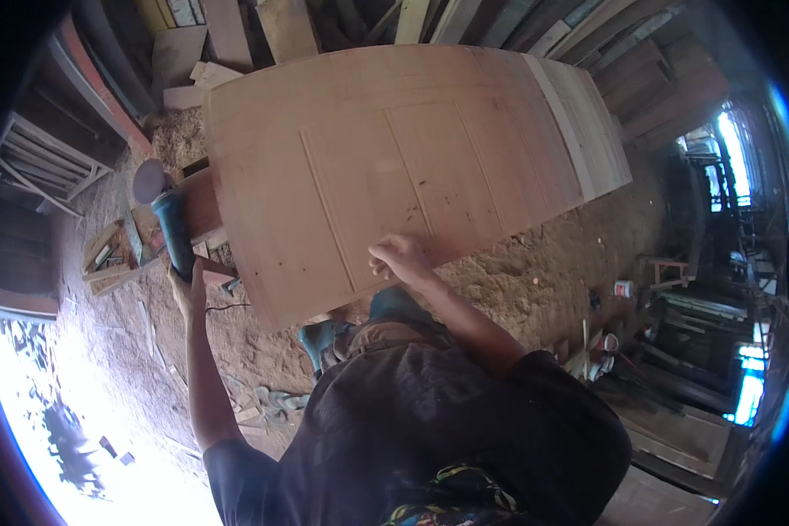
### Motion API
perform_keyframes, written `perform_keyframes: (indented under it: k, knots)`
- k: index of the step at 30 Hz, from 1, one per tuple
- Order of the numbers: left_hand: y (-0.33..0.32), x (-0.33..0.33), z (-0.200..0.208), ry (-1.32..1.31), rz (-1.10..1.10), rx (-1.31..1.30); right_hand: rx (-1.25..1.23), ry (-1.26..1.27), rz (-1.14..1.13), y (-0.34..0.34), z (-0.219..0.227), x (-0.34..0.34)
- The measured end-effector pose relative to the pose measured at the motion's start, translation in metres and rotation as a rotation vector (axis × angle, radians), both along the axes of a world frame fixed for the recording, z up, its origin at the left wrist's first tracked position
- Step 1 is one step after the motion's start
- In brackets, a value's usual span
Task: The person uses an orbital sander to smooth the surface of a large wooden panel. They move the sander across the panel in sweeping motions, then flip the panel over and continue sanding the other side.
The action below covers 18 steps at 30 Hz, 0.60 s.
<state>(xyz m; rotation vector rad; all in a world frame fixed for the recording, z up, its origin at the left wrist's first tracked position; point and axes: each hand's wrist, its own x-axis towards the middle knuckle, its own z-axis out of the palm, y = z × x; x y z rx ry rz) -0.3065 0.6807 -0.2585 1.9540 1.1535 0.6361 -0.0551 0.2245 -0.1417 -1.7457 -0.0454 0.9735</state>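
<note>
At the left, my left hand is wrapped round the rear of a blue-green angle grinder. The grinder points away from me, past the left edge of a wooden door panel, and a round sanding disc sits at its far end, apart from the panel. Over the panel's near edge hovers my right hand, its fingers curled in, with nothing visible in them. Grooves run across the reddish-brown panel, which has a few dark spots and a pale wood strip toward its right end.
Leaning boards line the far side. Wood scraps and shavings lie on the dirt floor at the left. A dark cord runs near the grinder. White buckets and stacked timber stand at the right.
</note>
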Motion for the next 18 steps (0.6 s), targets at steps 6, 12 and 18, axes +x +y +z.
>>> perform_keyframes:
  k: [6, 12, 18]
  knots:
    - [0.002, -0.058, -0.021, 0.068, 0.096, -0.115, -0.032, 0.039, -0.208, -0.087, 0.007, 0.06]
    - [-0.101, -0.077, 0.0, 0.097, 0.49, 0.047, -0.073, -0.138, -0.448, -0.231, 0.01, 0.16]
    - [-0.308, -0.113, -0.013, -0.076, 0.799, -0.296, -0.159, -0.36, -0.408, -0.309, -0.004, 0.259]
